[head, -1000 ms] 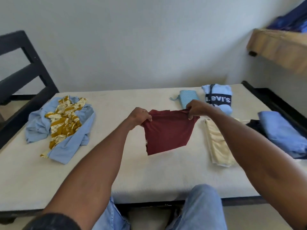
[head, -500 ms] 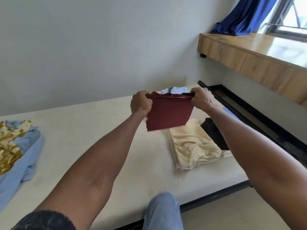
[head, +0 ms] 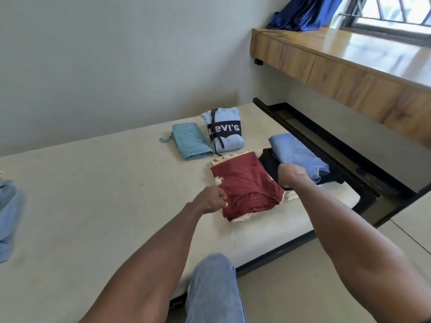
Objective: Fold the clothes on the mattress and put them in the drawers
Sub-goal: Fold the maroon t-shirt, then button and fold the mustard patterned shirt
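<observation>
A folded maroon garment lies on top of a folded cream garment, whose pale edges show along its left, far and near sides; the pair sits near the right end of a pale mattress, and the stacking looks like a way to gather finished pieces in one spot before they go to the drawers. Every other place below is given relative to the maroon garment.

Just to its right, touching the cream layer, lies a black folded garment with a folded blue garment resting on it; beyond its far edge lie a light blue hoodie printed with a Levi's logo and, beside that, a teal zigzag-patterned cloth, both folded and apart from the stack. Far to its left, at the picture's edge, lies a crumpled blue garment not yet folded, so the folding seems only partly done.

The left hand reaches in from below and left; its fingertips touch the garment's near left edge, fingers loosely bent, as if squaring it on the pile; whether it pinches the cloth I cannot tell. The right hand hovers at the garment's right edge over the black piece, back of the hand up and fingers curled under; I cannot tell whether it holds anything.

Both forearms stretch forward from the bottom corners; a knee in blue jeans shows between them. Right of the stack, past the mattress edge, runs a dark bed frame, with a wooden shelf on the wall above it.
</observation>
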